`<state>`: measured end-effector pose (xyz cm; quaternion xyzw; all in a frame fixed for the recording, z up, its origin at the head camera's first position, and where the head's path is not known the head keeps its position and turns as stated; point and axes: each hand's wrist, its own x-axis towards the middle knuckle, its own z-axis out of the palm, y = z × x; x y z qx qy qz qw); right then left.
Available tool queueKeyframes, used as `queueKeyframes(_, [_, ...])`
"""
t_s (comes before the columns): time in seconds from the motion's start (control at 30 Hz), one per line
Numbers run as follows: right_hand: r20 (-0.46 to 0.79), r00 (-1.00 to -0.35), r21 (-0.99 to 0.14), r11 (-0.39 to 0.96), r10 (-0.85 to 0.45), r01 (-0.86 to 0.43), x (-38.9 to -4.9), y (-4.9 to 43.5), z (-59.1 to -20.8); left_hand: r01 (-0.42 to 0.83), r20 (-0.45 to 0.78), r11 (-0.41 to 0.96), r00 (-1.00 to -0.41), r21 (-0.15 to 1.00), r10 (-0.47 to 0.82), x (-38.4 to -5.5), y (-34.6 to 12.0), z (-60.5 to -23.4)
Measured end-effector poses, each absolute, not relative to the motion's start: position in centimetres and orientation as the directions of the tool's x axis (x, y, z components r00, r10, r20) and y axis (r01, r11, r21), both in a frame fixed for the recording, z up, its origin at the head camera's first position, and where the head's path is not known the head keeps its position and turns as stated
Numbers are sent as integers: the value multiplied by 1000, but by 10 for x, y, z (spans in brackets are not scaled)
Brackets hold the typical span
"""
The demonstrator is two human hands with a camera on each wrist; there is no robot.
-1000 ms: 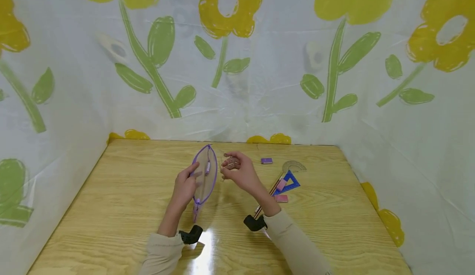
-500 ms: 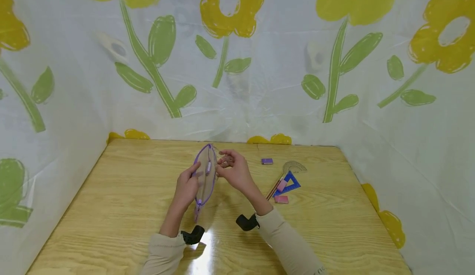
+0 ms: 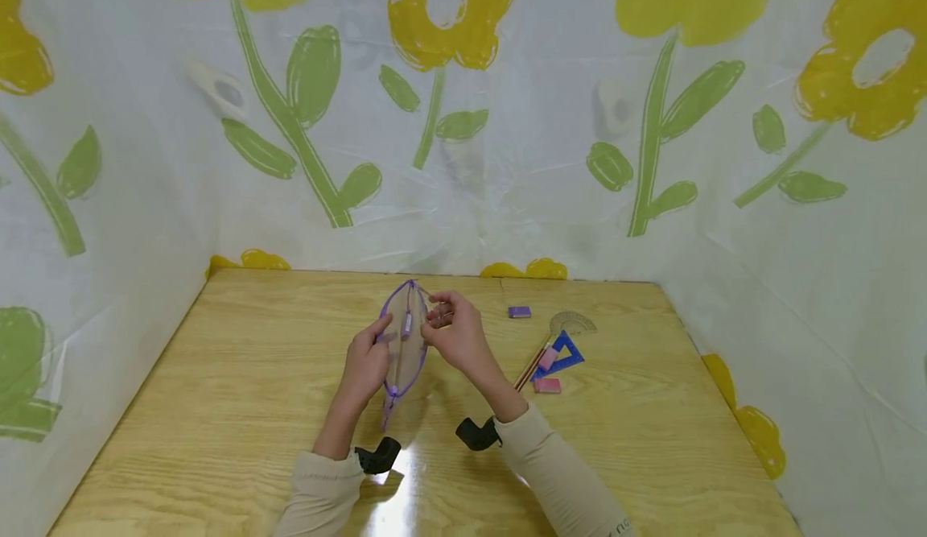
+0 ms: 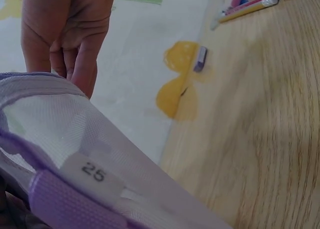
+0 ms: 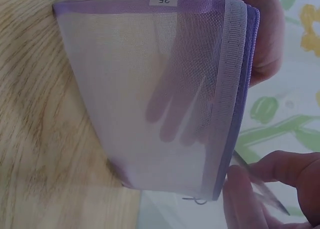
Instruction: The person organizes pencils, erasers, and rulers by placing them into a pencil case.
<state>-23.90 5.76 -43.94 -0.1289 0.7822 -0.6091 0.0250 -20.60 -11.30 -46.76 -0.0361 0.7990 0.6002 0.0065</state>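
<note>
A pale see-through mesh pencil pouch (image 3: 399,372) with a purple zip edge stands upright, its mouth spread apart. My left hand (image 3: 367,364) grips its left side; in the right wrist view, fingers show through the mesh. At the pouch's right rim, my right hand (image 3: 461,337) pinches a thin clear plastic piece (image 5: 270,195) between thumb and fingers. That piece lies along the zip edge, partly behind it; its full shape is hidden. A small white and purple piece (image 3: 406,325) shows within the mouth, too small to identify.
To the right on the wooden table (image 3: 239,408) lie pencils (image 3: 531,366), a blue set square (image 3: 572,355), a clear protractor (image 3: 574,323), pink erasers (image 3: 547,386) and a purple eraser (image 3: 519,311). White flowered sheets (image 3: 536,159) wall the back and sides.
My right hand has moved left with the clear piece, up to the pouch's right rim. The pouch has shifted slightly right, and my left hand still grips it.
</note>
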Motion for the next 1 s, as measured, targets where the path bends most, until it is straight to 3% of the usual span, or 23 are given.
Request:
queueKeyframes(0.33, [70, -976, -943, 304, -207, -132, -233, 60, -436, -75, -63, 276, -997, 958, -52, -207, -111, -468])
queueKeyframes(1.0, [24, -981, -944, 320, -195, -86, -229, 62, -434, -54, -42, 301, -998, 952, -47, -207, -112, -466])
